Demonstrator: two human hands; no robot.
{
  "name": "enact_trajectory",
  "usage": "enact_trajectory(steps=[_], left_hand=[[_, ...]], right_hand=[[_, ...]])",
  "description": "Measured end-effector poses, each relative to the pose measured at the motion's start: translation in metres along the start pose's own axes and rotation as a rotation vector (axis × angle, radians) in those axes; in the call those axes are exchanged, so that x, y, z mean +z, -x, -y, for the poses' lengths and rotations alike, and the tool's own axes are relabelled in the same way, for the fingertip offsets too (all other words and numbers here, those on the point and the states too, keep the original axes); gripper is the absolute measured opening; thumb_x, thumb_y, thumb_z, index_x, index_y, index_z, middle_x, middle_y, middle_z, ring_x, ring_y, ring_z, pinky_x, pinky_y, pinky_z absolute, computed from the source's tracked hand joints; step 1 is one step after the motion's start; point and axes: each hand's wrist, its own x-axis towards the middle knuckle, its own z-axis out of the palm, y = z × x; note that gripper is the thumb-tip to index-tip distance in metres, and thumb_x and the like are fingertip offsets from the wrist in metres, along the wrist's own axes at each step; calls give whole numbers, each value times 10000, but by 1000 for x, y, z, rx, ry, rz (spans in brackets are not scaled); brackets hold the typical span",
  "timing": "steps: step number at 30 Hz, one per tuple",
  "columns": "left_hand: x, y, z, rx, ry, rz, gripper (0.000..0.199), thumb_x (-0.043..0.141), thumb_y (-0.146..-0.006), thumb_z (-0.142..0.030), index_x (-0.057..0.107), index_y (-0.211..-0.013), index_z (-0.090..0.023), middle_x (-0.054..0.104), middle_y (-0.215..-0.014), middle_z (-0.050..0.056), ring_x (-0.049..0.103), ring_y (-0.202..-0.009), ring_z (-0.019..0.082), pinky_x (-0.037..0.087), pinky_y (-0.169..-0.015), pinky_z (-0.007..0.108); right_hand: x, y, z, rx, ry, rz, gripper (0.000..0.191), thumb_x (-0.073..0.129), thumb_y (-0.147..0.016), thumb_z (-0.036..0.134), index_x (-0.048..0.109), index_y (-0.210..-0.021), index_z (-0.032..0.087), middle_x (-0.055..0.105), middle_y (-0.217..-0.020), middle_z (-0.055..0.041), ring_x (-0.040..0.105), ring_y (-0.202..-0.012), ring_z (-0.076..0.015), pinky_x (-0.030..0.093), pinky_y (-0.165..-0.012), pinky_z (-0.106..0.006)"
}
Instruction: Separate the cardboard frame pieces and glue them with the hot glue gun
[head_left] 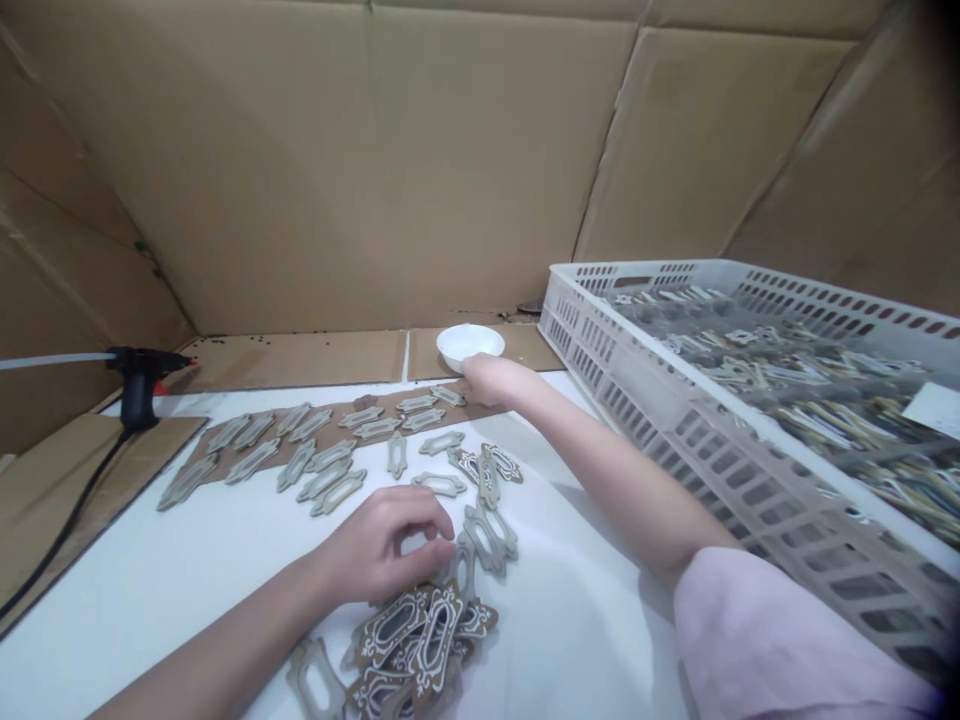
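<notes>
My right hand (489, 381) reaches forward, its fingertips at the front of a small white bowl (470, 346). What those fingers hold, if anything, is hidden. My left hand (377, 547) curls just above a heap of dark brown ornate frame-shaped plates (414, 645), and its fingers are bent toward the thumb. Beside those fingers lie pale grey oval-cut plates (487, 540). Several similar pale plates (322, 460) stand in rows on a brown cardboard strip (341, 420), below my right forearm's reach.
A black hot glue gun (140, 380) with a cord lies at the left on cardboard. A white perforated plastic crate (720, 420) full of plates stands at the right, beside my right arm. Cardboard sheets (315, 170) line the back and sides of the white table (150, 570).
</notes>
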Motion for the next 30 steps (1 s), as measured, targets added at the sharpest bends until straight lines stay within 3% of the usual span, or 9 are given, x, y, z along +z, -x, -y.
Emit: enact_trajectory(steps=[3, 6, 11, 13, 17, 24, 30], left_hand=[[-1, -2, 2, -143, 251, 104, 223, 452, -784, -348, 592, -792, -174, 488, -578, -11, 401, -522, 96, 308, -504, 210], [-9, -4, 6, -212, 396, 257, 277, 507, -743, -403, 568, -884, -172, 525, -698, 2, 428, -617, 104, 333, -569, 212], [-30, -3, 1, -221, 313, 572, 652, 747, -472, -359, 490, -1061, -251, 465, -1038, 11, 412, -920, 182, 340, -802, 259], [-32, -2, -5, -237, 264, 636, 767, 772, -418, -329, 435, -1103, -257, 421, -1087, 18, 390, -976, 206, 331, -836, 269], [-25, 1, -16, -276, 142, 594, 671, 747, -468, -292, 423, -1054, -249, 412, -1060, 16, 395, -958, 208, 346, -789, 264], [-19, 1, -21, -275, 85, 558, 471, 653, -598, -185, 487, -1029, -274, 470, -962, 1, 430, -833, 160, 347, -691, 250], [-24, -2, -16, -271, 152, 498, 447, 686, -585, -235, 537, -1005, -271, 520, -930, -15, 465, -805, 140, 365, -694, 249]], right_hand=[[-3, 7, 11, 25, 137, 114, 240, 625, -586, 52, 481, -415, 137, 461, -408, -6, 486, -466, -118, 357, -477, -239], [-4, 13, 21, -24, 156, 259, 134, 614, -627, 172, 534, -529, 129, 509, -464, 13, 436, -402, -68, 346, -431, -207], [-3, 14, 24, -100, 85, 389, 153, 570, -697, 280, 545, -673, 131, 532, -557, 23, 411, -398, -35, 349, -404, -171], [-3, 13, 22, -123, 45, 400, 150, 566, -708, 270, 540, -680, 125, 523, -551, 22, 400, -391, -31, 337, -392, -168], [-1, 13, 19, -145, -85, 452, 167, 579, -720, 270, 532, -671, 118, 508, -531, 33, 369, -373, -17, 289, -370, -161], [11, 7, 14, -158, -486, 740, 158, 603, -721, 243, 499, -704, 126, 501, -501, 57, 348, -347, -1, 212, -327, -145], [21, 2, 12, -180, -653, 773, 180, 606, -724, 274, 508, -722, 124, 534, -526, 49, 360, -347, 3, 209, -310, -129]])
